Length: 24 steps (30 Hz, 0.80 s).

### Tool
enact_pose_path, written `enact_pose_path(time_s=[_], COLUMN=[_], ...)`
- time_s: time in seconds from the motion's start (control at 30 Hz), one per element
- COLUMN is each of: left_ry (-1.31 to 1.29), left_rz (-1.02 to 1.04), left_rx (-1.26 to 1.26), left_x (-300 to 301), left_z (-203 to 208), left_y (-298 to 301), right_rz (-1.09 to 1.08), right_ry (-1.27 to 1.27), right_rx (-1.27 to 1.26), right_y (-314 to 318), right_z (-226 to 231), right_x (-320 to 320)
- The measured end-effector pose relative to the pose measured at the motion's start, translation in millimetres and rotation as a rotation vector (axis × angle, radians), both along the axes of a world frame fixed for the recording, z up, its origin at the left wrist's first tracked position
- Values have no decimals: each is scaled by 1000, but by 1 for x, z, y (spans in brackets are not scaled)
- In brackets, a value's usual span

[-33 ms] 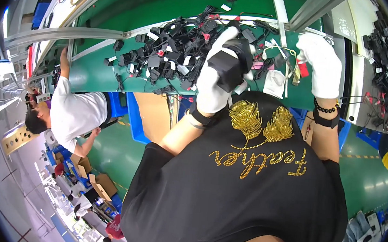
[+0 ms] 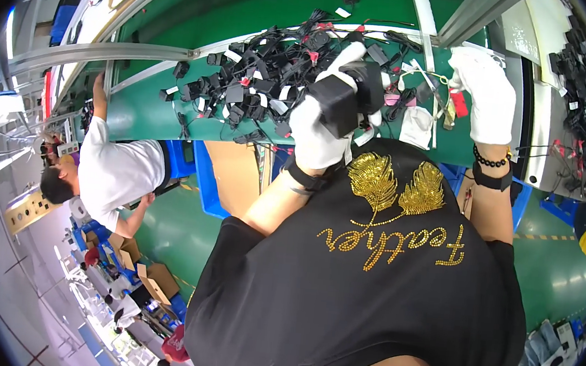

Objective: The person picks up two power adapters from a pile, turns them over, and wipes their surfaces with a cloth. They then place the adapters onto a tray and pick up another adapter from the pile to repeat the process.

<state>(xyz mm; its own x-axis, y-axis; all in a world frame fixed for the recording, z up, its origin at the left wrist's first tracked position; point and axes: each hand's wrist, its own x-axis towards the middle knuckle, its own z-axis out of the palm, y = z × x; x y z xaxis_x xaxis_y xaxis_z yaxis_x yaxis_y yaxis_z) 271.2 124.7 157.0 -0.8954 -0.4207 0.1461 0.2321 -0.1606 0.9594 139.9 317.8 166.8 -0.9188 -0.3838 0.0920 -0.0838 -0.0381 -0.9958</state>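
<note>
My left hand [image 2: 317, 139], in a white glove, grips black power adapters. One boxy black power adapter [image 2: 336, 106] faces up, and a second black block [image 2: 371, 85] sits against its right side. A white label or strip hangs near the heel of that hand. My right hand [image 2: 483, 95], also gloved, is at the right with its fingers curled down beside a pale looped cord [image 2: 423, 73]; the fingertips are partly hidden, so what they pinch is unclear. A red tag [image 2: 459, 104] lies just below those fingers. Between my hands lies a white cloth or glove [image 2: 417, 126].
A tangled heap of black adapters and cables [image 2: 261, 74] covers the green bench [image 2: 134, 108] to the left. More cables are on a grey surface [image 2: 556, 162] at far right. Metal posts [image 2: 474, 20] rise behind. Another person [image 2: 121, 173] works at left. Blue bins [image 2: 210, 178] stand below the bench.
My left hand has tilted slightly, and the adapters in it have shifted a little left and turned. My right hand stays nearly in place.
</note>
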Motion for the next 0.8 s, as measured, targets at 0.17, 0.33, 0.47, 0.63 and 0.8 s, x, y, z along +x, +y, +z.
enact_pose_path(time_s=[0.17,0.33,0.47,0.63,0.8], left_ry=[-124,-58,-111,-79,-199], left_rz=[26,-81,-122,-172,-95], left_rx=[212,626,428,278,434], left_x=[6,8,8,10,-1], left_z=[-17,-13,1,3,9], left_y=[-18,-14,-9,-8,-15], right_rz=[-10,57,54,227,145], right_ry=[333,804,1044,1034,954], right_rx=[453,332,165,279,542], right_y=[-4,-30,-73,-50,-12], right_z=[-14,24,19,4,-37], right_x=[-2,17,29,43,8])
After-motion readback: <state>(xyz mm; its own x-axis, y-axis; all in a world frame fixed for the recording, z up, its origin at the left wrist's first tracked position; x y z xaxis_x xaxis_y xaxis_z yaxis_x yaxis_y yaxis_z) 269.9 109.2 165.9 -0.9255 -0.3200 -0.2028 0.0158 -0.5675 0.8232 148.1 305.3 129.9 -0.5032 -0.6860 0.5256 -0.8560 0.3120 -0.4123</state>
